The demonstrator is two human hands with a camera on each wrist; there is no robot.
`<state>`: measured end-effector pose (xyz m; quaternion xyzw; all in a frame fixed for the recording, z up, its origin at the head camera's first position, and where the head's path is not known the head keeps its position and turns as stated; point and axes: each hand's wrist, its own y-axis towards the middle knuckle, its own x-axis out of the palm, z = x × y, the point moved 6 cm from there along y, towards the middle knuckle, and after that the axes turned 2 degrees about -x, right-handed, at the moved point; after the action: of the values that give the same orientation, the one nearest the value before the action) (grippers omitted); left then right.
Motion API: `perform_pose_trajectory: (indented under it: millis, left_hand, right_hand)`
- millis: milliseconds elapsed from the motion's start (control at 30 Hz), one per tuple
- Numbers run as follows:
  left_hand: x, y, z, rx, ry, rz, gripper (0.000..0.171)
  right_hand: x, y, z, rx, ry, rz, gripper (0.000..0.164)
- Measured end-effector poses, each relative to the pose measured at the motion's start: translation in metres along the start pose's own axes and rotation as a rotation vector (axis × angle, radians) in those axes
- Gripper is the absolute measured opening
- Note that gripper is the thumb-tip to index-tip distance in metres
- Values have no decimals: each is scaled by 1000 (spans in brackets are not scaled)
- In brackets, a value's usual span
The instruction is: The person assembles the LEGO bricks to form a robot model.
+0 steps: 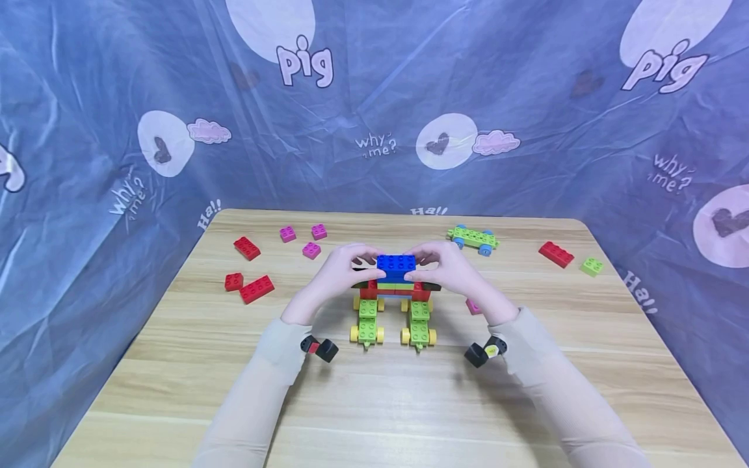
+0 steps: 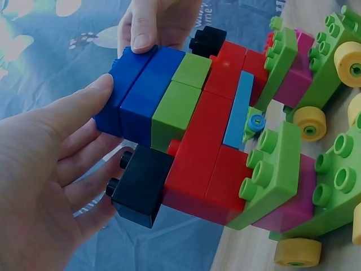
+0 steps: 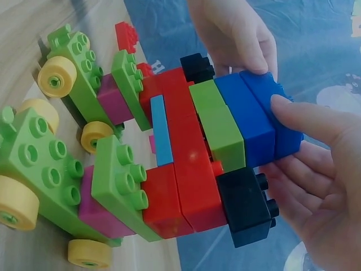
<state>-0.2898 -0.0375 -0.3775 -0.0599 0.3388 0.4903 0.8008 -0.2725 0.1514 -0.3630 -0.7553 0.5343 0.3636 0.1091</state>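
Note:
A figure of toy building bricks stands on two lime wheeled bases (image 1: pixel 367 328) with yellow wheels. Topmost is a blue brick (image 1: pixel 396 262), stacked on a second blue brick (image 2: pixel 151 93). My left hand (image 1: pixel 345 268) grips the top blue brick at its left end, thumb on the near face and fingers behind. Likewise, my right hand (image 1: pixel 443 265) holds its right end. Below come lime bricks (image 2: pixel 177 113), then red bricks (image 2: pixel 194 158) with a black brick (image 2: pixel 142 186) at each side. Magenta bricks (image 3: pixel 101 214) sit lower, just above the wheeled bases.
Red bricks (image 1: pixel 257 289) and small pink bricks (image 1: pixel 312 249) lie at the left. A lime wheeled base (image 1: pixel 473 237) with blue wheels stands at the back. A red brick (image 1: pixel 556 253) and a lime brick (image 1: pixel 592 266) lie far right; a pink brick (image 1: pixel 473 307) is beside my right forearm.

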Motion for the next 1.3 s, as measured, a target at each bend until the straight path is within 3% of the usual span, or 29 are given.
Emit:
perform_pose_trajectory:
  millis: [633,1300]
  left_hand:
    - [1,2,-2,-34,26,-17,44]
    - [-2,5,-2,-11,13,-14,42]
  right_hand:
    - [2,-3,5,34,15,5,42]
    - [3,-3,6,34,33,7,42]
